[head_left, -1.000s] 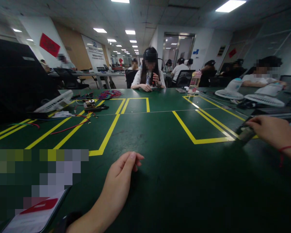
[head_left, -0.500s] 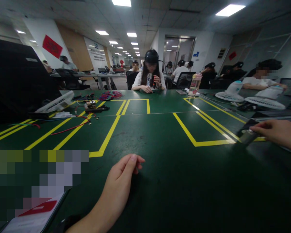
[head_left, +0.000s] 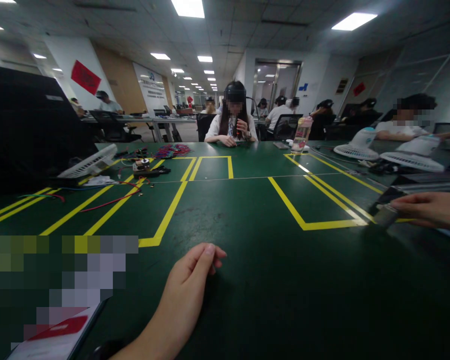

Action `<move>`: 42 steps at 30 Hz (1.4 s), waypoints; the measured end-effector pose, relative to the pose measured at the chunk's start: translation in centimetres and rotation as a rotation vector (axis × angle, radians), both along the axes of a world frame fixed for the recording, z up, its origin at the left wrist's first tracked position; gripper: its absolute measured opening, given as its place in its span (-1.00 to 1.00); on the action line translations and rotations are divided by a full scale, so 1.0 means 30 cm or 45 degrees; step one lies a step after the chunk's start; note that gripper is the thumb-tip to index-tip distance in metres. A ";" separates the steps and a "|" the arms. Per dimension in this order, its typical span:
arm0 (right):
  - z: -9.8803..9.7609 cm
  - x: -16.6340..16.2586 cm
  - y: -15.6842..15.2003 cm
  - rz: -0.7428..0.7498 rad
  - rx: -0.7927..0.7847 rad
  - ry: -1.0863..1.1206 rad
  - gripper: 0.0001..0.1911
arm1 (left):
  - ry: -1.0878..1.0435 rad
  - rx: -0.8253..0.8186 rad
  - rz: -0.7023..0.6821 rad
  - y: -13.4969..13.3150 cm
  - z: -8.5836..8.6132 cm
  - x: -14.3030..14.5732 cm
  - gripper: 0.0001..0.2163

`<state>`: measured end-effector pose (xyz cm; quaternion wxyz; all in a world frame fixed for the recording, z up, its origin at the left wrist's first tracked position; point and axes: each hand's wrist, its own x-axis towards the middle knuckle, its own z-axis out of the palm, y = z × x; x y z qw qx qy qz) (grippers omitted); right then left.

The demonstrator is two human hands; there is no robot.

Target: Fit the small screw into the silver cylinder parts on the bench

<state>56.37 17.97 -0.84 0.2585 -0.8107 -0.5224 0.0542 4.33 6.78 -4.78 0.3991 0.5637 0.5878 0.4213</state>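
Note:
My left hand (head_left: 195, 277) rests over the near middle of the dark green table (head_left: 247, 300). Its fingers are curled, with the thumb pressed against the index finger; anything inside them is hidden. At the right edge of the view, my right hand (head_left: 429, 207) has thumb and fingers closed on a small grey block-like object (head_left: 385, 216). That object is low at the tabletop, by the corner of a yellow tape outline (head_left: 332, 225). A dark flat item with a metallic edge (head_left: 427, 185) lies just beyond this hand.
At left are a black box-shaped object (head_left: 30, 125), a white fan (head_left: 88, 162), loose red wires (head_left: 112, 202) and a small motor-like part (head_left: 140, 166). A wire bundle (head_left: 172, 151), a bottle (head_left: 302, 135) and two fans (head_left: 356, 146) stand farther back. A person (head_left: 230, 117) sits opposite.
The whole view has shifted slightly, so the table sits a little lower in the picture. My right hand has moved slightly rightward, still gripping the grey object. My left hand keeps its pose.

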 end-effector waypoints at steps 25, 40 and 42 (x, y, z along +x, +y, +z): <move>-0.126 -1.044 -0.404 1.450 0.204 0.445 -0.61 | -0.014 0.040 -0.017 -0.002 -0.008 0.005 -0.70; -0.148 -1.041 -0.406 1.345 -0.083 0.669 -0.55 | 0.092 0.206 -0.495 -0.055 0.062 0.062 -0.90; -0.144 -1.041 -0.405 1.371 -0.083 0.606 -0.57 | 0.043 0.171 -0.433 -0.045 0.067 0.053 -0.90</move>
